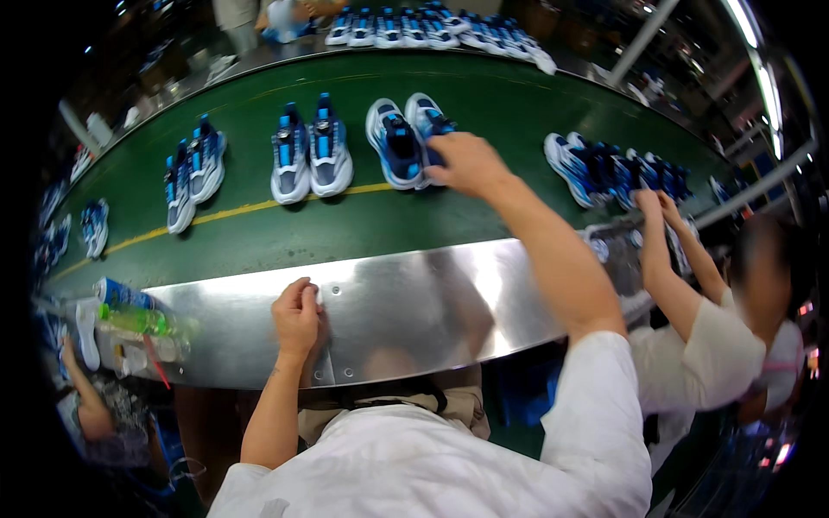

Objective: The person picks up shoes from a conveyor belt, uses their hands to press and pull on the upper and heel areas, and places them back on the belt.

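A pair of blue and white sneakers stands on the green belt ahead of me. My right hand (471, 164) is stretched out over the belt, its fingers closed at the collar and heel of the right sneaker (425, 112). The left sneaker (393, 142) rests close against it. Over the steel ledge (414, 302), my left hand (296, 315) is held with thumb and fingers pinched together. A small whitish bit shows at its fingertips, too little to name.
More sneaker pairs (311, 154) (194, 173) stand to the left on the belt (363, 233). A co-worker's hands (654, 203) are at sneakers (622, 173) on the right. Bottles (134, 319) and a white insole-shaped piece (87, 335) lie at the ledge's left end. Sneaker rows (406, 30) line the far side.
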A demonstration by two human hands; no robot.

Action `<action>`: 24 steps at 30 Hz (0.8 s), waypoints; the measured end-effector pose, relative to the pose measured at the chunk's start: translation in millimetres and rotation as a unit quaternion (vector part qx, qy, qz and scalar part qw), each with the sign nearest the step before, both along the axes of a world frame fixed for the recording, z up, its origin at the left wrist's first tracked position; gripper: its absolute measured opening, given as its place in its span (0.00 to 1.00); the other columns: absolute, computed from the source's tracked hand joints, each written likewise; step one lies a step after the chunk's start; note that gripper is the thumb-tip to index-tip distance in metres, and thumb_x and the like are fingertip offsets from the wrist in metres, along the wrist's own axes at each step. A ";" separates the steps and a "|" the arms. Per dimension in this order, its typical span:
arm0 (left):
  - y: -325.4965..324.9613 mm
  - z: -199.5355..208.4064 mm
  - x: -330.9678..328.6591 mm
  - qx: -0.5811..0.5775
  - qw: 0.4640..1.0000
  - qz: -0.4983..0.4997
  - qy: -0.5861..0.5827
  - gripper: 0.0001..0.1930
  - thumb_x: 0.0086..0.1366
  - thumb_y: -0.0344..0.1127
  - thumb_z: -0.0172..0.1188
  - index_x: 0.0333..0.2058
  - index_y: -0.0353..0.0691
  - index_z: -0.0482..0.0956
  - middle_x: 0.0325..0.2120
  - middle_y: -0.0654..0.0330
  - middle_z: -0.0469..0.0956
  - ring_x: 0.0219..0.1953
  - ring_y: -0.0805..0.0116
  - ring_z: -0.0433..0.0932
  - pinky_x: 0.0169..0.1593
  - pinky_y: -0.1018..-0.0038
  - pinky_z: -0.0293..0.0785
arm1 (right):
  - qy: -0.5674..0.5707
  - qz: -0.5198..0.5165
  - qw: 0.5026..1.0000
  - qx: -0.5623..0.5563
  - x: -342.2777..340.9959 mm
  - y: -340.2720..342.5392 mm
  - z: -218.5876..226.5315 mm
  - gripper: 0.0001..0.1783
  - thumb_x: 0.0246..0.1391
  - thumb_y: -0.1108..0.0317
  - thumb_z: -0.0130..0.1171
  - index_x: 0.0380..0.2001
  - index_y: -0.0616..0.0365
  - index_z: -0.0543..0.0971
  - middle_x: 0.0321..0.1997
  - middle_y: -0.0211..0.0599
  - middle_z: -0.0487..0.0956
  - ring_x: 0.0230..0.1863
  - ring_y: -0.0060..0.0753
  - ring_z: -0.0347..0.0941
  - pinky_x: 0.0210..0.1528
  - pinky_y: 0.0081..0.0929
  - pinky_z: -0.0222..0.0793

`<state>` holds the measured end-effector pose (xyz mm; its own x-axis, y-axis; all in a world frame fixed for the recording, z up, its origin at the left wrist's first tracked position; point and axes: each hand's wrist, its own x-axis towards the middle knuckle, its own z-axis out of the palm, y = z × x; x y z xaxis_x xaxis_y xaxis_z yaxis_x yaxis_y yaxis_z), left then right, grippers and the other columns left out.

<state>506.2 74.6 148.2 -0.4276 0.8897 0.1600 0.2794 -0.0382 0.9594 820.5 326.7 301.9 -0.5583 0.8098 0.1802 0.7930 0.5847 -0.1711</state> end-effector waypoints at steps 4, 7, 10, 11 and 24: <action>-5.4 20.5 4.8 -0.004 0.995 0.007 0.099 0.08 0.70 0.27 0.60 0.43 0.30 0.84 0.30 0.54 0.85 0.23 0.70 0.80 0.29 0.73 0.76 | -0.127 -0.140 0.982 0.001 114.7 48.2 -12.9 0.27 0.58 0.52 0.65 0.55 0.57 0.80 0.51 0.51 0.83 0.56 0.55 0.79 0.59 0.48 0.75; 1.0 16.5 15.2 0.034 0.990 0.017 0.133 0.06 0.68 0.26 0.60 0.42 0.33 0.83 0.30 0.50 0.83 0.25 0.62 0.81 0.30 0.68 0.76 | -0.238 -0.278 0.931 -0.007 296.8 79.7 -28.8 0.29 0.58 0.67 0.61 0.64 0.56 0.75 0.59 0.58 0.80 0.60 0.58 0.78 0.63 0.50 0.74; -11.2 26.0 25.0 0.017 0.982 0.038 0.185 0.07 0.66 0.25 0.61 0.42 0.34 0.82 0.31 0.50 0.82 0.25 0.57 0.81 0.31 0.65 0.77 | -0.176 -0.149 0.968 0.099 329.2 72.7 -22.3 0.24 0.50 0.69 0.68 0.52 0.66 0.80 0.45 0.60 0.84 0.46 0.63 0.81 0.52 0.51 0.77; -8.6 26.0 27.6 0.031 0.976 0.038 0.211 0.07 0.65 0.25 0.61 0.41 0.35 0.83 0.31 0.52 0.82 0.26 0.60 0.81 0.31 0.66 0.77 | -0.161 -0.152 0.972 0.078 347.5 70.1 -16.5 0.25 0.50 0.68 0.68 0.52 0.66 0.80 0.45 0.59 0.84 0.47 0.63 0.81 0.52 0.51 0.76; -8.8 30.5 43.2 0.030 0.971 0.031 0.234 0.07 0.67 0.27 0.60 0.43 0.37 0.81 0.32 0.59 0.79 0.26 0.61 0.79 0.30 0.67 0.76 | -0.196 -0.283 0.920 -0.186 345.6 66.0 -7.0 0.29 0.53 0.61 0.68 0.57 0.63 0.79 0.51 0.59 0.82 0.52 0.60 0.79 0.58 0.48 0.72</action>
<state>549.4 65.8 178.7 -0.3477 0.8478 0.4006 0.6873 -0.0601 0.7238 1166.1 392.7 294.9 0.0098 0.9556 -0.2944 0.9960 0.0169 0.0881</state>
